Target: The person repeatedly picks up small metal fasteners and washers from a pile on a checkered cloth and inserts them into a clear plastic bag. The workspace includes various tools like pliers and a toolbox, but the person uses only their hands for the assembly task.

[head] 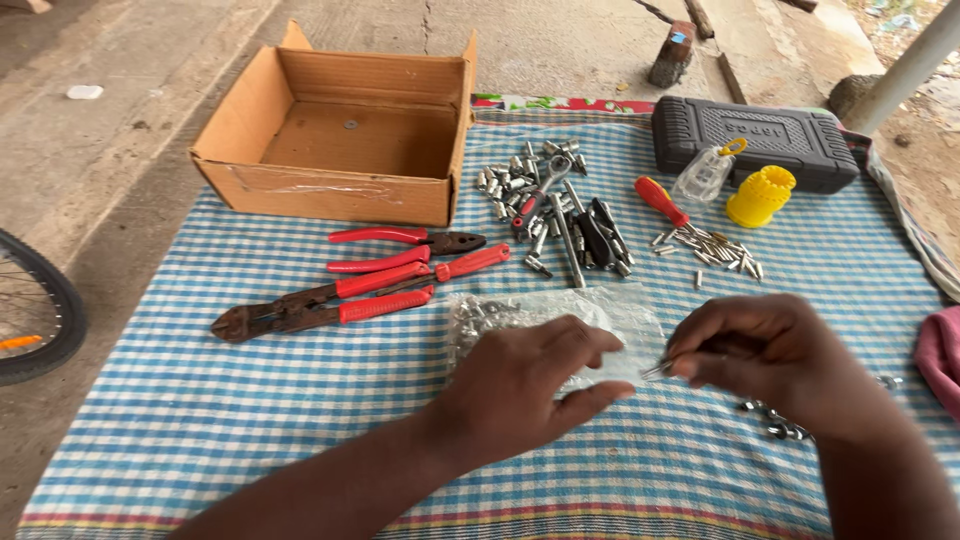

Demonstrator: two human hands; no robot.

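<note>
A blue checked cloth (250, 400) covers the concrete floor. The left hand (525, 385) pins a clear plastic bag (600, 310) of small metal parts, fingers together, while the right hand (765, 355) pinches a thin metal bit (657, 370) at the bag's edge.

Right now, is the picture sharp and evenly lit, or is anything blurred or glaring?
Head view: soft, even daylight with faint shadows; the pliers and cardboard box look sharp; the right hand is slightly motion-blurred; the clear plastic bag shows mild sheen; the top right corner is washed out.
</note>
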